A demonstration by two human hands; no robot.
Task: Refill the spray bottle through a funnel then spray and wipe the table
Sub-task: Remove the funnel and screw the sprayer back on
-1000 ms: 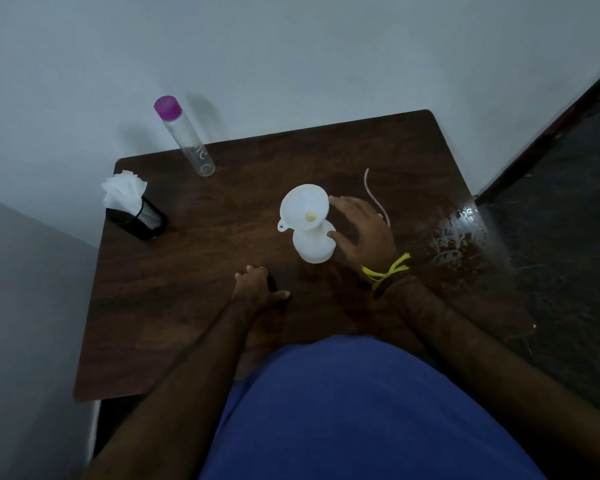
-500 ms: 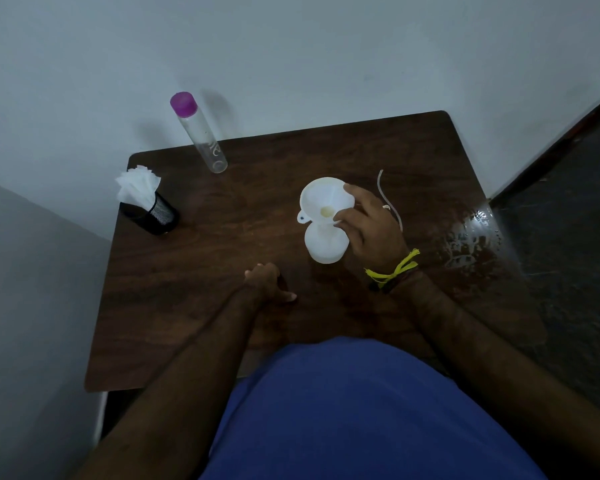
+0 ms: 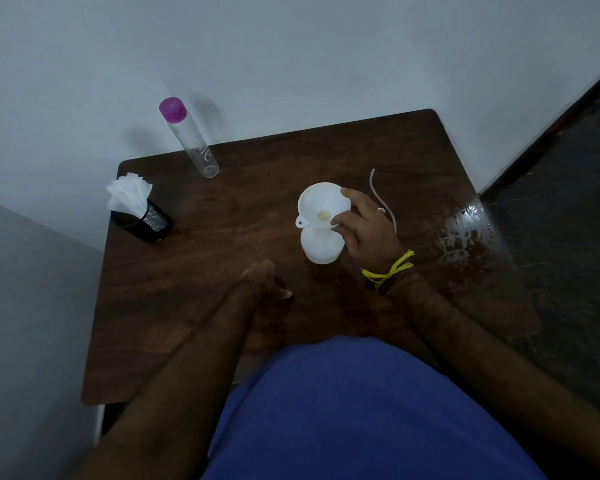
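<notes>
A white funnel sits in the neck of a white spray bottle standing near the middle of the dark wooden table. My right hand pinches the funnel's right rim between thumb and fingers. A thin white dip tube curves behind that hand; the spray head is hidden. My left hand rests on the table in a loose fist, holding nothing. A clear bottle with a purple cap stands at the table's far edge.
A black mesh holder stuffed with white tissues stands at the far left corner. A wet patch glistens along the table's right edge. Pale walls close the far and left sides; dark floor lies to the right.
My right hand rose from the spray bottle's body to the funnel and closed on its rim. The left hand stayed in place on the table.
</notes>
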